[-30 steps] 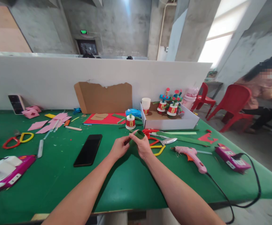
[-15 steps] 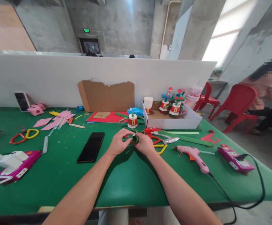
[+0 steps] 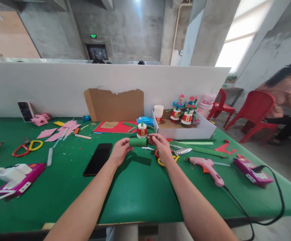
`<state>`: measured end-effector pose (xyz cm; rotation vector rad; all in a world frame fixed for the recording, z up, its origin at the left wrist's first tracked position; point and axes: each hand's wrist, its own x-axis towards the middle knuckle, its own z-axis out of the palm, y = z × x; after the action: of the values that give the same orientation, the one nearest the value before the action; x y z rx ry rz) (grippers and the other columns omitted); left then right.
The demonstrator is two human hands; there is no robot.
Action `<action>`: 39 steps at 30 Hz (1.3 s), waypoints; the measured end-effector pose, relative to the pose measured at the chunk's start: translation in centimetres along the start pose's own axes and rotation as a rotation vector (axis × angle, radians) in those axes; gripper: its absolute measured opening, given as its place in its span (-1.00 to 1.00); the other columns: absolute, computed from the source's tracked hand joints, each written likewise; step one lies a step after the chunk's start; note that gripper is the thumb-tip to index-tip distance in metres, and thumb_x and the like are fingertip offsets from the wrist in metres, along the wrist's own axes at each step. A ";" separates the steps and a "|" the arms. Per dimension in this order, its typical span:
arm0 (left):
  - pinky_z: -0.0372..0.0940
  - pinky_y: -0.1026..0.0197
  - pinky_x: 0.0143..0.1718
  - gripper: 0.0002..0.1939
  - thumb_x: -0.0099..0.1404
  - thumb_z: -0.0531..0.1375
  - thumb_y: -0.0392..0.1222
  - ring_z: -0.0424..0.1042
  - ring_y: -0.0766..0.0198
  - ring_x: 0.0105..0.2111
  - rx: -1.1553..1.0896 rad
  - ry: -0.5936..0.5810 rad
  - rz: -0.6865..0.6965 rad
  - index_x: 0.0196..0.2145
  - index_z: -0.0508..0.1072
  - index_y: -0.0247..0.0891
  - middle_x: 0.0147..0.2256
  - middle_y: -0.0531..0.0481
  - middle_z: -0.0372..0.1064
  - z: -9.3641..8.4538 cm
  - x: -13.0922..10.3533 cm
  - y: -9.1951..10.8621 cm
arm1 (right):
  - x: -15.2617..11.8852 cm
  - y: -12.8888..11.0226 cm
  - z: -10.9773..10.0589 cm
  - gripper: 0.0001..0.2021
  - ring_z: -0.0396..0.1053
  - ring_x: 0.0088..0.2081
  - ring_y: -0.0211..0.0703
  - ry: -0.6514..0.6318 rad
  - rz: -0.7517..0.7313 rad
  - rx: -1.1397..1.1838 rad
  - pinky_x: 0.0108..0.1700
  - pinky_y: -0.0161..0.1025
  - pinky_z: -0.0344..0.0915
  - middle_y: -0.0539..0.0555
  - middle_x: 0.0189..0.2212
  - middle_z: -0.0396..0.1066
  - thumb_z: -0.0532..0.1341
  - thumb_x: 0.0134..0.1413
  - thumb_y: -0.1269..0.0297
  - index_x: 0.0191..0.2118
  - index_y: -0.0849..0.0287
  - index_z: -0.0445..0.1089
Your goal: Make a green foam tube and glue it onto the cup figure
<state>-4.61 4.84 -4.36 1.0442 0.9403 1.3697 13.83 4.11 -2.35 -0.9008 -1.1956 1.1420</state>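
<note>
A short green paper tube (image 3: 138, 143) lies sideways above the table, its left end pinched in my left hand (image 3: 119, 151). Close to the tube's right end is my right hand (image 3: 162, 147), its fingers curved and a little apart, with nothing visible in them. Just behind the tube stands a red and white paper cup figure (image 3: 142, 131) with green coiled paper arms. Beneath my right hand are scissors with red and yellow handles (image 3: 161, 162), partly covered. A black phone (image 3: 98, 159) lies left of my left hand.
A white-walled box (image 3: 185, 134) holds cup figures and cups. A pink glue gun (image 3: 208, 167) with a cord lies to the right, near a purple power strip (image 3: 252, 171). Another power strip (image 3: 26, 182) and pink paper pieces (image 3: 65, 130) are left. A person sits far right.
The green tube has turned from end-on to sideways. My left hand has moved slightly left with it, and my right hand has shifted right, off the tube's side.
</note>
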 end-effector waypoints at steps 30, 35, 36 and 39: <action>0.12 0.34 -0.51 -0.87 -0.16 0.23 -0.25 0.24 0.40 -0.58 0.382 -0.150 0.010 -0.56 0.50 -0.32 -0.63 0.11 0.34 0.9 -1.0 0.6 | -0.1 2.0 0.2 -0.83 0.27 -0.53 -0.29 -0.178 0.137 -0.248 -0.47 -0.35 0.17 -0.04 -0.60 0.41 0.20 -0.29 0.30 -0.49 0.23 0.48; 0.14 0.32 -0.50 -0.85 -0.18 0.25 -0.25 0.26 0.37 -0.58 0.368 -0.153 0.014 -0.54 0.52 -0.31 -0.61 0.08 0.37 1.1 -1.1 0.7 | -0.2 1.8 0.4 -0.84 0.24 -0.54 -0.30 -0.197 0.150 -0.258 -0.48 -0.36 0.14 -0.06 -0.63 0.37 0.22 -0.31 0.28 -0.51 0.22 0.47; 0.14 0.32 -0.51 -0.85 -0.18 0.24 -0.25 0.25 0.37 -0.59 0.361 -0.152 0.008 -0.54 0.52 -0.31 -0.61 0.08 0.37 1.1 -1.1 0.6 | -0.2 1.8 0.4 -0.85 0.23 -0.54 -0.30 -0.189 0.159 -0.259 -0.49 -0.36 0.13 -0.06 -0.64 0.36 0.23 -0.32 0.28 -0.52 0.22 0.46; 0.10 0.33 -0.56 -0.87 -0.17 0.19 -0.29 0.21 0.40 -0.64 0.365 -0.172 -0.042 -0.57 0.50 -0.31 -0.68 0.09 0.31 1.0 -1.0 0.4 | -0.3 1.8 0.4 -0.87 0.21 -0.57 -0.32 -0.158 0.187 -0.252 -0.51 -0.36 0.12 -0.07 -0.65 0.34 0.25 -0.35 0.29 -0.56 0.22 0.44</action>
<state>-3.82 3.79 -3.77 1.3845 1.0996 1.0751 13.10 4.22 -4.02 -1.1500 -1.4302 1.2476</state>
